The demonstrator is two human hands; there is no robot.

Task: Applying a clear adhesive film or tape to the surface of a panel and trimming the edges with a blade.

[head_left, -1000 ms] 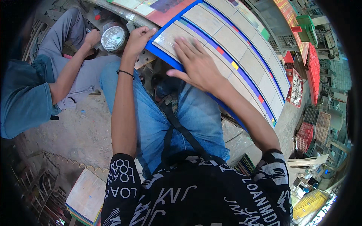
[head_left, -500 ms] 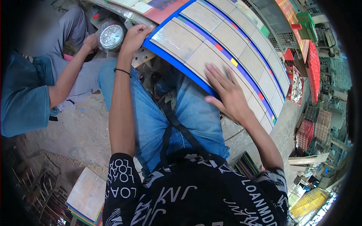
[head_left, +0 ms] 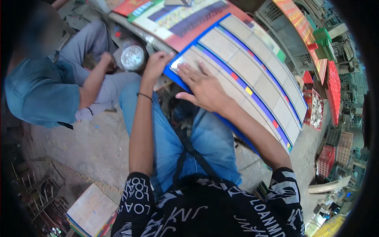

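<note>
A blue-edged board lies in front of me, covered in rows of beige rectangular tiles. Between the rows run purple strips with small red and yellow squares. At the board's left corner, the fingers of my left hand are bent in and grip its edge; their tips are partly hidden. My right hand rests flat on the nearest tile row close to that corner, fingers stretched out and thumb apart, holding nothing. A shiny patch shows on the tile by its fingertips.
A person in a teal shirt sits at my left, one hand by a round, whitish-topped container. A printed panel lies beneath the board. Red crates stand at the right. Stacked sheets lie at lower left.
My right hand has slid left along the nearest tile row to the left corner. My left hand stays at that corner. The whole view has shifted slightly.
</note>
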